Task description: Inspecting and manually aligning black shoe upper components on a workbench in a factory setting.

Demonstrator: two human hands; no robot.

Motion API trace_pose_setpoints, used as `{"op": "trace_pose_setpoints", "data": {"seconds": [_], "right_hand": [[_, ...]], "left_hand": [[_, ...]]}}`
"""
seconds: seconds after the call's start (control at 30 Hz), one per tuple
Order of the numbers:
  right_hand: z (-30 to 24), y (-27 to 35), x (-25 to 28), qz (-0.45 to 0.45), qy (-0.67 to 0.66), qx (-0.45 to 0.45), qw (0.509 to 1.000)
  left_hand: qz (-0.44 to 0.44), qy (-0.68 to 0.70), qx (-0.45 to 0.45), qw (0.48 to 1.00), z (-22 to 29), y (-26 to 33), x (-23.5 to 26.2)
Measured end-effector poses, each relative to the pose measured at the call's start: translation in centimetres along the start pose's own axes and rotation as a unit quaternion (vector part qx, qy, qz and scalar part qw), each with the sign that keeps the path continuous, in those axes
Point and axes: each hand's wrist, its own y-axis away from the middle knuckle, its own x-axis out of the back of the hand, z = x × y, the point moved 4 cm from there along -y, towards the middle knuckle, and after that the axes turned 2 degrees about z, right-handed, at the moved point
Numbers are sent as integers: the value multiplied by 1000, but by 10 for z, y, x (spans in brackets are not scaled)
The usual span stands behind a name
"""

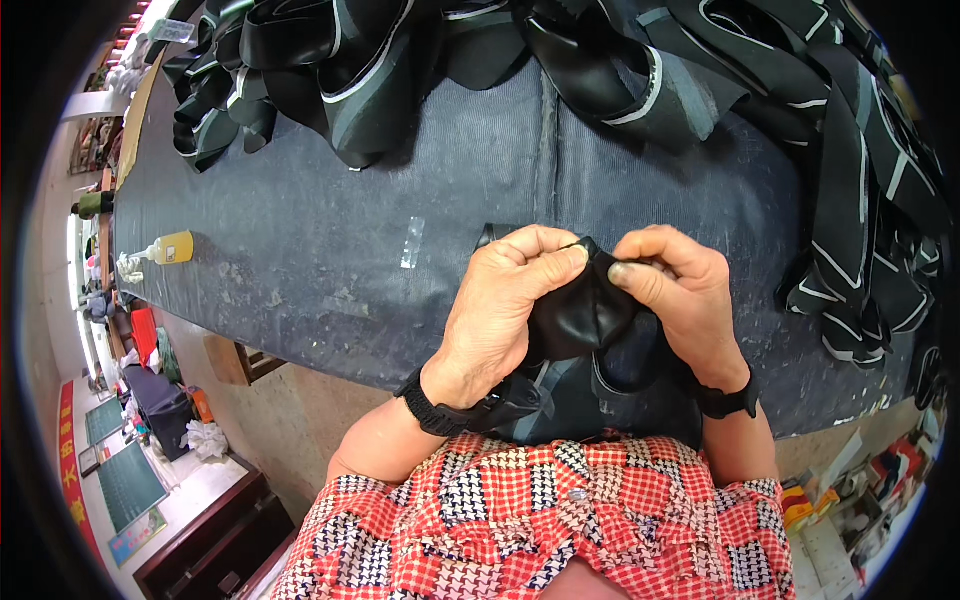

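Note:
A shiny black leather piece (580, 320), folded to a peak with a seam running down its middle, is held up over the near edge of the table. My left hand (505, 300) pinches its top between thumb and forefinger. Close beside it, my right hand (682, 285) pinches the other side of the same edge, thumb against curled fingers. The lower part of the piece hangs toward my checked shirt. Its underside is hidden.
Dark sheeting covers the worktable (330, 270). Black leather pieces with pale edges (370, 90) are heaped along the far side, and more (870, 220) hang at the right. A yellow bottle (175, 248) lies at the left, and a clear tape strip (411, 243) sits nearer the middle.

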Motion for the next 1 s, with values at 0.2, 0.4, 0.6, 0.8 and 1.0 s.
{"op": "trace_pose_setpoints", "data": {"seconds": [0.2, 0.4, 0.6, 0.8, 1.0], "right_hand": [[-18, -11, -1, -140, 213, 167, 952], [-5, -10, 10, -44, 58, -14, 997], [-5, -9, 9, -27, 60, -32, 997], [0, -9, 10, -28, -56, -102, 993], [19, -12, 8, -21, -174, -247, 953]], "left_hand": [[-21, -81, 33, 996, -3, 3, -5], [-1, -105, -32, 994, -1, 4, -4], [-21, -83, 0, 996, 1, 3, -3], [17, -108, -36, 993, -2, 4, -4], [73, -356, -355, 861, 2, 12, -14]]}}
